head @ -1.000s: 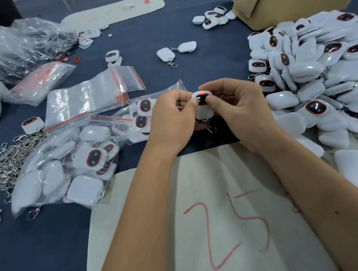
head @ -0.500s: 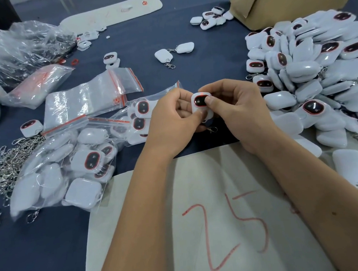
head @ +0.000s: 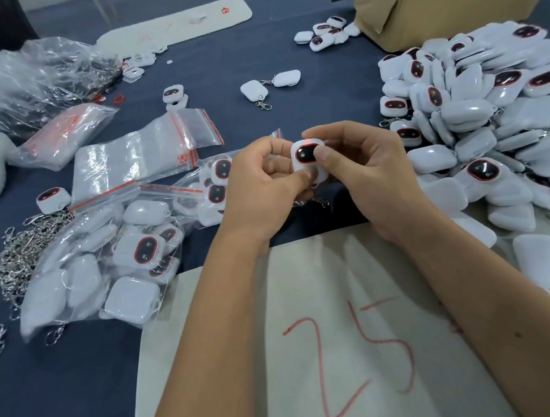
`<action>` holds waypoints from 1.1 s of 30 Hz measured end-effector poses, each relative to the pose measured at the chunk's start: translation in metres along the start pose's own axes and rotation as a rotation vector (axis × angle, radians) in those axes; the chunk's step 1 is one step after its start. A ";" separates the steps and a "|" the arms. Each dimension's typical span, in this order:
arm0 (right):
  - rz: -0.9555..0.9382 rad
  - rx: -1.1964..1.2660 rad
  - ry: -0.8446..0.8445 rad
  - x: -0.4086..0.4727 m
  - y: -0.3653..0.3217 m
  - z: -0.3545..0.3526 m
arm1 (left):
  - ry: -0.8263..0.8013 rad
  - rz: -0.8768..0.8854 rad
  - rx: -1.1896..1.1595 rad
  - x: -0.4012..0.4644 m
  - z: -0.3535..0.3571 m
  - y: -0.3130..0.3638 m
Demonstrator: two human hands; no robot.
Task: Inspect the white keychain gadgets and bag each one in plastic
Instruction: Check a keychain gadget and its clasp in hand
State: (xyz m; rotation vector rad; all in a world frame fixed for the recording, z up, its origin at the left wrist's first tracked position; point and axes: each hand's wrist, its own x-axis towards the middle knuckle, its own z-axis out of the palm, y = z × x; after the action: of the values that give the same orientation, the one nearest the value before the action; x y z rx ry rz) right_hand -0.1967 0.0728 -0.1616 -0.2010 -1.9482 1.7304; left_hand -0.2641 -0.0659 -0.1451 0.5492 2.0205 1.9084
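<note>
In the head view, both hands meet above the dark blue bench (head: 226, 69). The left hand (head: 260, 193) and the right hand (head: 365, 177) pinch one white keychain gadget (head: 308, 161) between them, its dark red-ringed face turned up toward the camera. The right thumb lies on that face and the left thumb presses the lower edge, with the other fingers curled in behind; a small red glow shows at the gadget's top edge. Its clasp (head: 320, 202) dangles just below the hands.

To the right lies a large heap of loose gadgets (head: 487, 114), in front of a cardboard box (head: 416, 9). To the left lie empty zip bags (head: 135, 155), a filled bag (head: 110, 266) of gadgets, and a tangle of chains (head: 15, 253). A pale sheet marked "25" (head: 340, 349) lies under the forearms.

This looks like the inspection step, with bagging still to do. The hold is a light fingertip pinch on a smooth shell, so a hard press could squirt the gadget out. If it falls into the heap, a checked piece mixes with unchecked ones. The hanging clasp could also snag on a bag mouth.
</note>
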 end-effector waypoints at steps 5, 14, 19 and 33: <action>0.050 0.015 -0.049 0.000 -0.002 0.001 | 0.215 0.035 -0.166 0.001 0.009 0.002; 0.164 0.081 0.051 0.004 -0.001 -0.001 | 0.452 0.178 0.212 0.005 0.008 0.001; 0.131 -0.092 0.228 0.004 0.005 -0.001 | 0.422 0.144 0.663 0.002 0.011 -0.001; 0.027 -0.105 0.121 0.003 0.002 0.002 | 0.470 0.305 0.564 0.001 0.010 0.006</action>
State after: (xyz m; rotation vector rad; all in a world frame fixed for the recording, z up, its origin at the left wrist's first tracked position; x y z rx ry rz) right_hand -0.2003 0.0725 -0.1627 -0.3623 -1.9571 1.5959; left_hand -0.2592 -0.0561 -0.1398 0.6060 2.9685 1.7230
